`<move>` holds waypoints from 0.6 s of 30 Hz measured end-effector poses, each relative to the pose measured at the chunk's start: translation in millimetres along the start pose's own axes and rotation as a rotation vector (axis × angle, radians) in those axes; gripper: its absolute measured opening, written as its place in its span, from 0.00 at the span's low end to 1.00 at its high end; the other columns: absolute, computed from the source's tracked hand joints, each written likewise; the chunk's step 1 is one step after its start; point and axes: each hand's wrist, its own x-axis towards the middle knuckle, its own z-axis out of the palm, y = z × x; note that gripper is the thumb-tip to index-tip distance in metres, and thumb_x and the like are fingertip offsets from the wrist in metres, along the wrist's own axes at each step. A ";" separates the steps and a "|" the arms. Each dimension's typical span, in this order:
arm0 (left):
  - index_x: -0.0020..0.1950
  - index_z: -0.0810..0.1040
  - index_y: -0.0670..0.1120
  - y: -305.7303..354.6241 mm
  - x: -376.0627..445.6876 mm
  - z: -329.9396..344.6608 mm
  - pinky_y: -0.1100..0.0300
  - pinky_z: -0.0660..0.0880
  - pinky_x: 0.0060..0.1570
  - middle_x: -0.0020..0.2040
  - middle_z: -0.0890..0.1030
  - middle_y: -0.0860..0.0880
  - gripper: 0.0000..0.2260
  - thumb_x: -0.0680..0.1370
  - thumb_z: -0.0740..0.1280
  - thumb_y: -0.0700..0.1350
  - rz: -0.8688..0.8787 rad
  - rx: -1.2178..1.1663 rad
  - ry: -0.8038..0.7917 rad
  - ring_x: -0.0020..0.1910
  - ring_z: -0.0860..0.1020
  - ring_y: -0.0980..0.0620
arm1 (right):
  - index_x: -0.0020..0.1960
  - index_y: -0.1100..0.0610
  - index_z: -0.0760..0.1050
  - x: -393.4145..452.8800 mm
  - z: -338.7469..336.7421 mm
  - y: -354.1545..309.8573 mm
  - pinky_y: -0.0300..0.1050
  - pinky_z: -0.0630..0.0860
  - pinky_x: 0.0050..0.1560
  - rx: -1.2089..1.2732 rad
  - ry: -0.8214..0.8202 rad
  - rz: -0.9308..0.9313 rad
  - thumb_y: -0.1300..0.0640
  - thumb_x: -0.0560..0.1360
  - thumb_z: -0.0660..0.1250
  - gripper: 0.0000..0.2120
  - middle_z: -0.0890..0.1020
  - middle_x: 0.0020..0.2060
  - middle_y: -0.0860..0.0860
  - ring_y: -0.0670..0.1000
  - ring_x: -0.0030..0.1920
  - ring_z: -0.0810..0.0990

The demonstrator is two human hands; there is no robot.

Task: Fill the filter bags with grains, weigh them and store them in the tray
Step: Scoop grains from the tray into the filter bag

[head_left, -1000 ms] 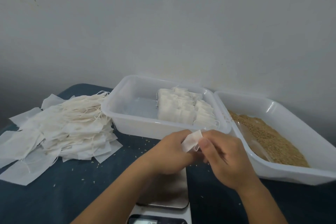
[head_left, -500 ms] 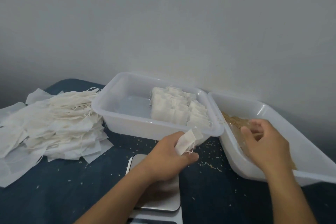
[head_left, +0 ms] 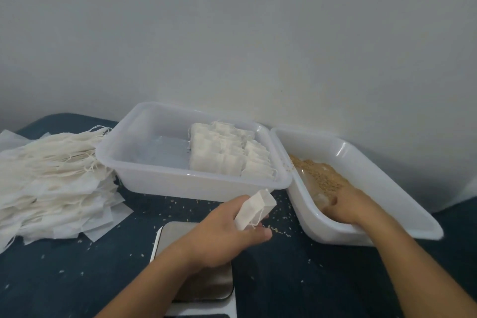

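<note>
My left hand [head_left: 224,232] pinches an empty white filter bag [head_left: 255,209] with a drawstring, held above the dark table between the two trays. My right hand [head_left: 348,204] is down in the white grain tray [head_left: 392,183], fingers curled on a clear plastic scoop [head_left: 316,190] that lies in the brown grains [head_left: 318,171]. Several filled bags [head_left: 227,155] stand in rows at the right side of the translucent storage tray [head_left: 154,175]. The steel scale [head_left: 167,237] lies under my left forearm, partly hidden.
A large heap of empty filter bags [head_left: 51,175] covers the table's left side. Loose grains are scattered over the dark blue cloth [head_left: 296,279]. A plain wall [head_left: 232,33] rises right behind the trays.
My right hand let go of the bag, moved right and went down into the grain tray. My left hand keeps the bag and stays over the scale.
</note>
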 end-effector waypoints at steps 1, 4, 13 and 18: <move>0.55 0.80 0.51 0.6 0.0 0.3 0.56 0.77 0.51 0.44 0.82 0.58 0.24 0.66 0.72 0.64 0.002 -0.001 0.008 0.43 0.79 0.58 | 0.40 0.52 0.81 0.0 -0.1 -0.1 0.44 0.73 0.39 -0.007 0.028 -0.011 0.40 0.76 0.67 0.16 0.84 0.38 0.47 0.48 0.41 0.81; 0.54 0.79 0.53 0.7 0.3 0.7 0.55 0.77 0.54 0.48 0.83 0.55 0.20 0.68 0.72 0.62 -0.003 0.022 0.037 0.48 0.81 0.54 | 0.54 0.56 0.82 0.6 -8.8 4.1 0.45 0.75 0.43 -0.030 0.065 -0.025 0.34 0.81 0.59 0.26 0.86 0.52 0.51 0.50 0.46 0.81; 0.58 0.79 0.50 2.3 0.0 2.2 0.47 0.78 0.59 0.54 0.84 0.52 0.25 0.66 0.72 0.63 0.002 0.013 0.057 0.55 0.81 0.51 | 0.51 0.53 0.80 -25.5 -80.1 46.9 0.41 0.76 0.39 -0.095 0.057 -0.009 0.46 0.79 0.66 0.10 0.87 0.42 0.48 0.49 0.42 0.84; 0.57 0.80 0.48 2.1 -0.1 2.4 0.47 0.78 0.59 0.53 0.84 0.50 0.28 0.64 0.70 0.65 0.021 0.021 0.064 0.53 0.82 0.49 | 0.52 0.50 0.85 -36.8 -92.6 52.6 0.39 0.76 0.41 -0.095 -0.057 0.023 0.49 0.78 0.70 0.08 0.86 0.42 0.43 0.47 0.43 0.82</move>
